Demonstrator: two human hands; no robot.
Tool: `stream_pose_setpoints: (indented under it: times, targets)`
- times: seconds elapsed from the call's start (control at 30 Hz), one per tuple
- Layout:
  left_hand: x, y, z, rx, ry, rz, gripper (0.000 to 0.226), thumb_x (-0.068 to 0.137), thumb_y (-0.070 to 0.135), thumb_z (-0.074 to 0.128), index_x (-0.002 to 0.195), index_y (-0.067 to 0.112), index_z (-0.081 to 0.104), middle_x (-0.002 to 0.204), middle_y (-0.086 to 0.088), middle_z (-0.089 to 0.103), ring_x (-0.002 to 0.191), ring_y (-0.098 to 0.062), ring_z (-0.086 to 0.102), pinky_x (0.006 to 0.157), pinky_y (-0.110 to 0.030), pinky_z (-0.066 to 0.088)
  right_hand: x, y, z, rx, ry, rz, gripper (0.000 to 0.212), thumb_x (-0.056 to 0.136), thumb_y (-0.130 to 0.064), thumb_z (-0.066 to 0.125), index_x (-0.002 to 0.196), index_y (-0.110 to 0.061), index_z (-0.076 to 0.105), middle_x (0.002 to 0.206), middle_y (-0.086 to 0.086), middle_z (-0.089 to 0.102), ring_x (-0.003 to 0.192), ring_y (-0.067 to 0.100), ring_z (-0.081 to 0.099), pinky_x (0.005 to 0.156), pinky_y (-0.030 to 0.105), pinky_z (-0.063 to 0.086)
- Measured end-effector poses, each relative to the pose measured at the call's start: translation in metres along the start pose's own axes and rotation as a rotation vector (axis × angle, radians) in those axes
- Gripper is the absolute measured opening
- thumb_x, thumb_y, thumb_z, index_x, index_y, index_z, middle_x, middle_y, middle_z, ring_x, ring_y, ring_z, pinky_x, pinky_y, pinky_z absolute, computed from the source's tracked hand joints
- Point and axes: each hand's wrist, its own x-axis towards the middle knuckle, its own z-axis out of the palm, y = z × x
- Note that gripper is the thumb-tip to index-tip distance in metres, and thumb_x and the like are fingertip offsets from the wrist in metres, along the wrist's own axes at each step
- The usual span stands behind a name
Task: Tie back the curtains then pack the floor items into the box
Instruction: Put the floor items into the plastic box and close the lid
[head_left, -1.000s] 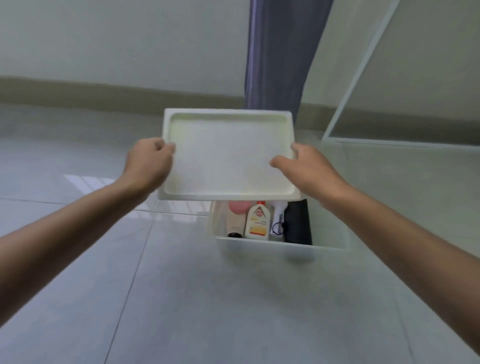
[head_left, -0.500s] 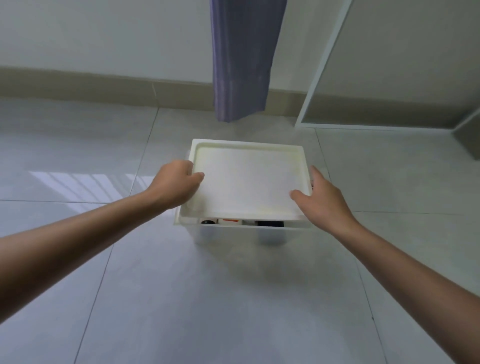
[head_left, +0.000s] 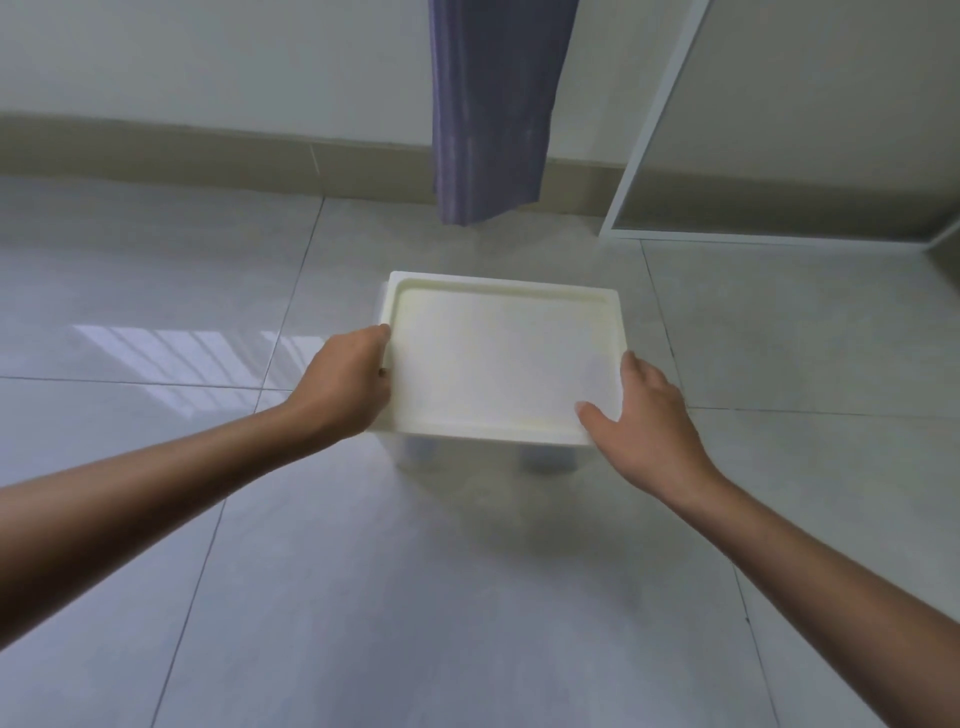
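Now the floor (head_left: 363, 597) shows no loose items, and the white lid (head_left: 501, 364) sits flat over the translucent box (head_left: 483, 457) at the frame's centre, where a second ago it was held tilted above the open, filled box. At twelve o'clock hangs the purple curtain (head_left: 493, 109). Left hand (head_left: 345, 382) at nine o'clock grips the lid's edge with curled fingers; right hand (head_left: 644, 415) at four o'clock rests thumb on top, so packing looks nearly finished.

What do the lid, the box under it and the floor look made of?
Lid: likely matte off-white plastic, judging by its moulded raised rim. Box: seems translucent frosted plastic, as dark shapes show dimly through its wall. Floor: glossy pale tiles, probably ceramic, with grout lines and a window reflection.
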Motion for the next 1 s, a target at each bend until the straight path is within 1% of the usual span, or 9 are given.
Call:
stream_pose_setpoints:
  times: [0.07,0.13,0.17,0.3,0.47,0.63,0.8,0.9,1.0]
  targets:
    - [-0.002,-0.004,0.007,0.027,-0.022,0.026,0.021,0.087,-0.001,0.042,0.107,0.001,0.047,0.108,-0.017,0.054,0.101,-0.039,0.051,0.065,-0.033,0.037,0.0,-0.004,0.002,-0.023,0.037,-0.072,0.082,0.093,-0.054,0.045,0.153,-0.014,0.007,0.16,0.007,0.008,0.146,0.027,0.011,0.119,0.043,0.017]
    - [-0.005,-0.008,0.014,0.031,-0.071,0.037,0.055,0.091,0.003,0.04,0.144,0.0,0.024,0.153,-0.017,0.024,0.127,-0.034,0.04,0.093,-0.034,0.039,0.003,-0.004,0.006,-0.035,0.051,-0.157,0.082,0.094,-0.058,0.039,0.153,-0.018,-0.001,0.161,0.0,-0.008,0.148,0.018,-0.006,0.119,0.037,0.009]
    - [-0.007,-0.01,0.016,0.029,-0.083,0.043,0.061,0.094,0.006,0.037,0.149,0.003,0.012,0.159,-0.012,0.009,0.127,-0.032,0.041,0.095,-0.033,0.039,0.005,-0.003,0.009,-0.039,0.039,-0.182,0.081,0.094,-0.06,0.035,0.153,-0.019,-0.002,0.161,-0.002,-0.012,0.147,0.015,-0.01,0.118,0.035,0.009]
    - [-0.008,-0.015,0.023,0.051,-0.098,0.047,0.063,0.096,0.009,0.032,0.151,0.006,0.0,0.16,-0.009,-0.007,0.092,-0.038,0.057,0.072,-0.038,0.046,0.01,0.002,0.02,0.046,-0.023,-0.138,0.078,0.095,-0.06,0.029,0.154,-0.018,-0.001,0.158,-0.011,-0.019,0.147,0.014,-0.011,0.117,0.037,0.013]
    - [-0.009,-0.017,0.028,0.073,-0.1,0.069,0.064,0.097,0.006,0.031,0.149,0.001,-0.005,0.158,-0.014,-0.012,0.093,-0.038,0.055,0.066,-0.031,0.037,0.016,0.007,0.023,0.077,0.007,-0.156,0.072,0.099,-0.048,0.032,0.154,-0.014,0.0,0.159,-0.011,-0.017,0.148,0.012,-0.004,0.118,0.034,0.013]
    - [0.002,-0.016,0.022,0.088,-0.064,0.062,0.06,0.096,0.01,0.031,0.15,0.003,0.005,0.159,-0.013,0.0,0.106,-0.043,0.053,0.075,-0.037,0.041,0.018,0.009,0.023,0.098,0.03,-0.157,0.058,0.104,-0.032,0.028,0.153,-0.011,0.007,0.161,-0.007,-0.009,0.148,0.016,0.007,0.119,0.035,0.018]
    - [0.004,-0.016,0.018,0.118,-0.027,0.096,0.056,0.098,0.015,0.033,0.149,0.005,0.014,0.156,-0.016,0.014,0.127,-0.04,0.038,0.095,-0.041,0.039,0.022,0.006,0.017,0.019,0.094,-0.156,0.055,0.102,-0.032,0.033,0.152,-0.013,0.018,0.161,-0.004,0.006,0.145,0.021,0.017,0.113,0.034,0.025]
    - [0.012,-0.015,0.017,0.151,-0.025,0.111,0.057,0.099,0.023,0.036,0.15,0.011,0.014,0.158,-0.016,0.005,0.136,-0.039,0.024,0.106,-0.045,0.032,0.034,0.002,0.009,-0.047,0.112,-0.165,0.06,0.1,-0.038,0.037,0.152,-0.016,0.016,0.16,0.0,0.01,0.146,0.021,0.009,0.114,0.037,0.024]
    - [0.031,-0.012,0.016,0.147,-0.032,0.149,0.062,0.1,0.035,0.035,0.151,0.011,0.01,0.159,-0.011,-0.004,0.144,-0.031,0.012,0.113,-0.043,0.024,0.052,-0.002,0.005,-0.045,0.059,-0.156,0.065,0.101,-0.042,0.035,0.153,-0.017,0.007,0.161,-0.004,-0.003,0.148,0.018,0.0,0.116,0.039,0.019]
